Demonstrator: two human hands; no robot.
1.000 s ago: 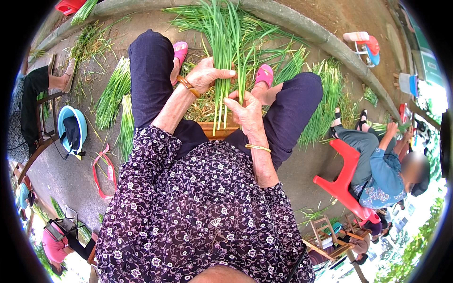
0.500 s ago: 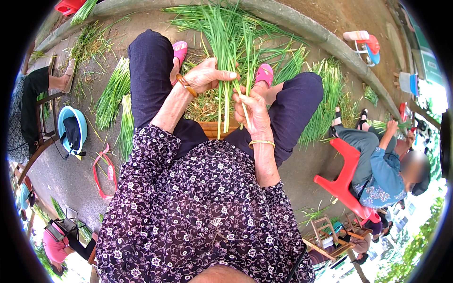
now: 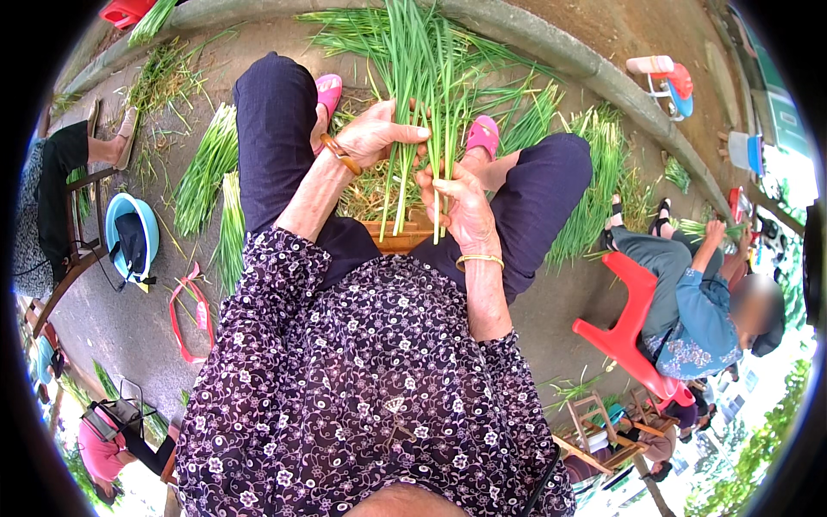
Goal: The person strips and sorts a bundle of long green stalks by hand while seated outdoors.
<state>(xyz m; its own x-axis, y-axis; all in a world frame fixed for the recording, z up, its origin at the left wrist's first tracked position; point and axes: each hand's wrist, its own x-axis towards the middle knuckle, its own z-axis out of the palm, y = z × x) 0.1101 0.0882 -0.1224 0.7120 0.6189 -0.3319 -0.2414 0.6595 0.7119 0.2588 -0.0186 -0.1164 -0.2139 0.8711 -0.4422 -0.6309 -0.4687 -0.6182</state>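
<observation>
My left hand (image 3: 376, 138), an amber bangle at its wrist, is closed round a thin bunch of long green garlic chives (image 3: 407, 65). Their pale stems hang down below the thumb, between my knees. Just to the right, my right hand (image 3: 465, 207) pinches a few more stalks near their stem ends, thumb against fingers. Leaves from both hands overlap and point away from me. Beyond my hands lies a loose heap of chives (image 3: 357, 33), and withered yellow leaves (image 3: 366, 200) litter the ground between my feet.
Chive bundles (image 3: 207, 172) lie left of my leg, with more (image 3: 594, 189) on the right. A blue basin (image 3: 148, 271) holds something dark; a red strap (image 3: 200, 319) lies nearby. A person (image 3: 689, 302) holding chives sits right on a red stool (image 3: 616, 323). A curb (image 3: 568, 53) runs behind.
The stalks in my right hand have shifted and now hang straighter, beside the left bunch. The stems in my left hand have spread slightly. My left hand has barely moved.
</observation>
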